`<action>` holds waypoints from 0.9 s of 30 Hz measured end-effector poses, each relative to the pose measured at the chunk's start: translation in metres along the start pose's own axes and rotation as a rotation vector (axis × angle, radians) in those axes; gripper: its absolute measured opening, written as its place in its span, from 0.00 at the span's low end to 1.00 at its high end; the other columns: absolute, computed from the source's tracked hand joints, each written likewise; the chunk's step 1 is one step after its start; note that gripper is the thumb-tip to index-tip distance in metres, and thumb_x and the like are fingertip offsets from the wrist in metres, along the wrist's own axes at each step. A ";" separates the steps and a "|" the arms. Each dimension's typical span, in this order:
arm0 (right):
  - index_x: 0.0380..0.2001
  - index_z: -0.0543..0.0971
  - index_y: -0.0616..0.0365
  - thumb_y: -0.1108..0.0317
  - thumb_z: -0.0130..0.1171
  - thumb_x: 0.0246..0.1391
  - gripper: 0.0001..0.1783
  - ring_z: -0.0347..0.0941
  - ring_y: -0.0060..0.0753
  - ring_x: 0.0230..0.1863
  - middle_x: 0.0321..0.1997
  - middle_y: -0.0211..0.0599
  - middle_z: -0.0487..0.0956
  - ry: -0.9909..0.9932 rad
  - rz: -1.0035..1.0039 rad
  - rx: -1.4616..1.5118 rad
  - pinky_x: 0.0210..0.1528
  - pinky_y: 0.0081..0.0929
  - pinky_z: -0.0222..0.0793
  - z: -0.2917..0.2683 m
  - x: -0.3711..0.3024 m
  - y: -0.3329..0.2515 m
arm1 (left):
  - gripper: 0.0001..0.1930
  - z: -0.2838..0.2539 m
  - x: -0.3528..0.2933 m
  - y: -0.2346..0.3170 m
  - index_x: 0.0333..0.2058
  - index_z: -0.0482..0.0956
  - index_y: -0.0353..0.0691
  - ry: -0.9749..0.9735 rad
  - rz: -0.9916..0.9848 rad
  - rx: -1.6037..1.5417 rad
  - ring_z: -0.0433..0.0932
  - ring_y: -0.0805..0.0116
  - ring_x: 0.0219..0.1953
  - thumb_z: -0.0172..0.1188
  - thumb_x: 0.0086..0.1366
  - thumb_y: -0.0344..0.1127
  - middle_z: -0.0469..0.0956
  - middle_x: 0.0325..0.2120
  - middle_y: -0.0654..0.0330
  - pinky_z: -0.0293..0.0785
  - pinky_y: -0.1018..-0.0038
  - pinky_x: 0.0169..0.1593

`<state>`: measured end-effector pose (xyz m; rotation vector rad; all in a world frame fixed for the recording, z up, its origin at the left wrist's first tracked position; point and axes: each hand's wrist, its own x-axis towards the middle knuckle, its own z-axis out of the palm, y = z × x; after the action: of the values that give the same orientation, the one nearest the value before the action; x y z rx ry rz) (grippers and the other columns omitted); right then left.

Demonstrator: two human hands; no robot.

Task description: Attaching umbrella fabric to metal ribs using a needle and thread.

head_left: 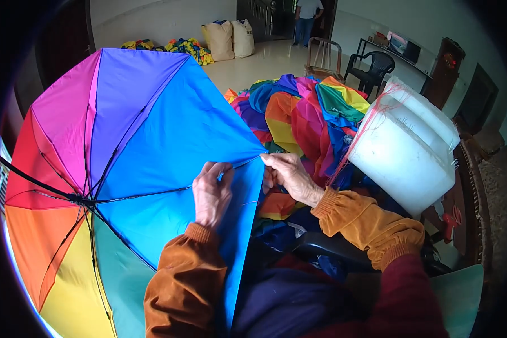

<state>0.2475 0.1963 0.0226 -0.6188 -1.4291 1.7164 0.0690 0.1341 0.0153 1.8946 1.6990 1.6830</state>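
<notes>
Umbrella (169,129) — blue corner (253,152) pinched in the right hand (290,175), rib (143,195) behind curled fingers of the left hand (212,191) — left grip unclear.

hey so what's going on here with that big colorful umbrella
A person is handling an open rainbow umbrella. The right hand pinches the blue panel's outer corner; the left hand is curled beside a rib. Beyond lies a heap of colorful cloth, with a white foam block at its right.

The shiny pale floor (277,61) bears two sacks (219,42), heaps of bright cloth (190,49) beside them, a black chair (372,70) and, farther back, a standing person (307,19)
</notes>
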 end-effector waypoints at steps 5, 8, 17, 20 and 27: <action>0.19 0.72 0.61 0.69 0.53 0.49 0.09 0.67 0.18 0.15 0.17 0.30 0.72 0.075 -0.065 -0.166 0.20 0.16 0.64 0.004 0.002 0.003 | 0.08 0.017 0.008 0.003 0.32 0.76 0.37 -0.040 0.056 0.097 0.74 0.52 0.26 0.56 0.52 0.31 0.74 0.29 0.52 0.70 0.65 0.30; 0.16 0.73 0.59 0.69 0.54 0.48 0.10 0.67 0.17 0.15 0.17 0.29 0.72 0.019 -0.180 -0.312 0.19 0.14 0.62 0.001 0.003 0.005 | 0.07 0.020 0.007 0.002 0.31 0.74 0.37 -0.072 0.112 0.094 0.74 0.51 0.26 0.56 0.52 0.32 0.74 0.28 0.52 0.69 0.64 0.30; 0.15 0.71 0.58 0.68 0.55 0.48 0.11 0.64 0.16 0.14 0.15 0.27 0.70 0.016 -0.126 -0.279 0.18 0.16 0.60 -0.007 0.007 -0.012 | 0.07 0.022 0.001 0.004 0.23 0.70 0.38 -0.095 0.170 0.142 0.74 0.52 0.23 0.58 0.52 0.32 0.73 0.20 0.51 0.67 0.65 0.25; 0.16 0.71 0.58 0.67 0.54 0.48 0.11 0.61 0.15 0.13 0.13 0.24 0.66 0.026 -0.064 -0.178 0.16 0.15 0.58 -0.008 0.013 -0.015 | 0.07 0.021 -0.002 0.006 0.25 0.70 0.41 -0.186 0.100 0.205 0.72 0.50 0.21 0.57 0.53 0.35 0.73 0.20 0.53 0.66 0.62 0.23; 0.15 0.70 0.58 0.69 0.55 0.45 0.10 0.57 0.11 0.11 0.11 0.22 0.64 -0.004 -0.056 -0.256 0.13 0.11 0.54 -0.011 0.020 -0.013 | 0.11 0.022 -0.009 0.012 0.19 0.71 0.42 -0.124 0.032 0.296 0.72 0.49 0.20 0.56 0.55 0.40 0.73 0.16 0.51 0.66 0.60 0.23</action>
<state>0.2484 0.2192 0.0347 -0.7048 -1.6681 1.5046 0.0947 0.1353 0.0091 2.1084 1.9663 1.3509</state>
